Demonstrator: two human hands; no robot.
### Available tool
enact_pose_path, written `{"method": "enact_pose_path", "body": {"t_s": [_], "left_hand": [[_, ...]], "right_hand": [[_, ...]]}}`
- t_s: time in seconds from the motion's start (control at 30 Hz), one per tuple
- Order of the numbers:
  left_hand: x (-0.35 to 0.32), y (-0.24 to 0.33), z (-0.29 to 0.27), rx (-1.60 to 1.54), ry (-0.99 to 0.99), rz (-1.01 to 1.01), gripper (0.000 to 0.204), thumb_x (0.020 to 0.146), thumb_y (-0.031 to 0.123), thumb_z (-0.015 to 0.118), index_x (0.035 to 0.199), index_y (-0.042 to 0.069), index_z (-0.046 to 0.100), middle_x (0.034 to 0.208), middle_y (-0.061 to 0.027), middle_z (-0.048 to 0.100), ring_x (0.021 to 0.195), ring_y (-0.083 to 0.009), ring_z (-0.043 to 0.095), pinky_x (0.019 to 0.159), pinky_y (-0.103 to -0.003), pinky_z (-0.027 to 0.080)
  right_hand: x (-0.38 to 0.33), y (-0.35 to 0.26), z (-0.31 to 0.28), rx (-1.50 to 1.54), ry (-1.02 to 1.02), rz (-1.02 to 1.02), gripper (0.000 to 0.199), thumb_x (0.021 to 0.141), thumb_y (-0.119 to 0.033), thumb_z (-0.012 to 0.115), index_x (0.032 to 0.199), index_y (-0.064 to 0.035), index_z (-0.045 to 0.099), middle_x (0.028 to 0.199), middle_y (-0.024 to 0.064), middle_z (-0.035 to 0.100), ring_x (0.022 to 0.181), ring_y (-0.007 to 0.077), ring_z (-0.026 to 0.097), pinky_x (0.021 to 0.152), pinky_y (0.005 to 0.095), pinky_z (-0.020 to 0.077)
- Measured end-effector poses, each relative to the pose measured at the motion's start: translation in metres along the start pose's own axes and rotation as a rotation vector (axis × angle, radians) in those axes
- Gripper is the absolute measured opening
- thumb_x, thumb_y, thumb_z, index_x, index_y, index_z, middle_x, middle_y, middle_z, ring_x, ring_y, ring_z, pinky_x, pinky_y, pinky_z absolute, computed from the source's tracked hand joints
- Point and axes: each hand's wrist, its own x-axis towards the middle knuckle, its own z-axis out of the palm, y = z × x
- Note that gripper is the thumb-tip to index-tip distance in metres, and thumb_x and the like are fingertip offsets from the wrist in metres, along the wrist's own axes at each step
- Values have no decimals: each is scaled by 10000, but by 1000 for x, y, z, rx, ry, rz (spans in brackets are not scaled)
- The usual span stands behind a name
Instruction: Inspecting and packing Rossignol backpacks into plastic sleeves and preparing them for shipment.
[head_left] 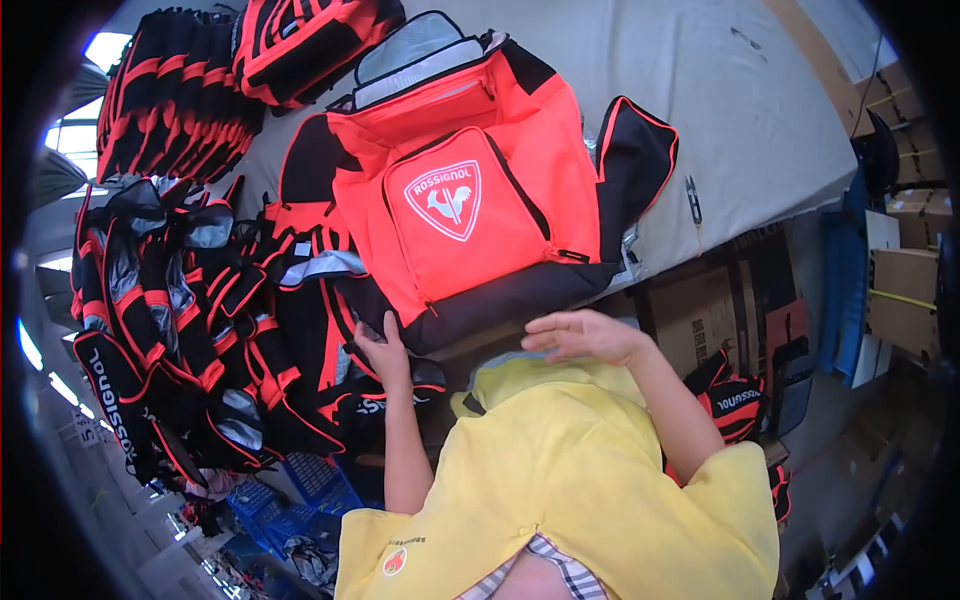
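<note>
A large red-and-black bag (450, 200) lies on the table, its zipped front pocket facing up. Its top is unzipped, with a grey-lined flap (420, 50) folded back at the far end. A black side flap with red edging (637, 155) sticks out at the right. My left hand (385, 352) is at the bag's lower left corner, thumb and fingers apart; whether it presses the fabric I cannot tell. Just off the black lower edge, my right hand (580, 335) is held in the air, fingers stretched out, holding nothing.
Small thread snips (692, 200) lie on the pale table cover (740, 130), right of the bag. Stacked bags (180, 95) stand at the far left, and a heap of unfinished-looking bags (200, 330) fills the near left. Blue crates (300, 490) sit below; cardboard boxes (905, 285) line the right.
</note>
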Motion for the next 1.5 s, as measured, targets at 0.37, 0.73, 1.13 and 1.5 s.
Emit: {"method": "enact_pose_path", "body": {"t_s": [0.37,0.73,1.13,1.5], "left_hand": [[-53,101,-21,-497,-287,-183,523,1039,344,712,1438,71,511,1183,-142,724,873,-277,780,578,-401,660],[-78,351,6,-299,-241,529,220,1063,275,617,1055,58,584,775,-56,636,483,-158,596,406,-278,455],[-253,553,51,-928,-449,1041,323,1096,205,630,1265,-54,535,1027,-183,728,700,-304,796,557,-316,644],[-258,264,252,25,-1279,729,374,1084,212,627,1368,-23,562,825,-114,764,760,-179,754,696,-339,574]], "right_hand": [[89,41,24,644,456,-216,777,894,-554,849,1468,-126,551,1374,57,641,1220,284,630,1019,542,501],[-15,-225,35,285,659,-992,260,967,-198,757,1176,-63,683,1076,60,731,905,186,734,724,416,642],[-326,-390,62,-116,523,-1566,222,1041,-225,684,1131,-26,721,967,58,758,818,162,724,750,277,561],[-303,-104,-283,510,1175,-892,352,939,-335,833,1203,-153,689,1121,41,731,964,284,710,829,506,590]]}}
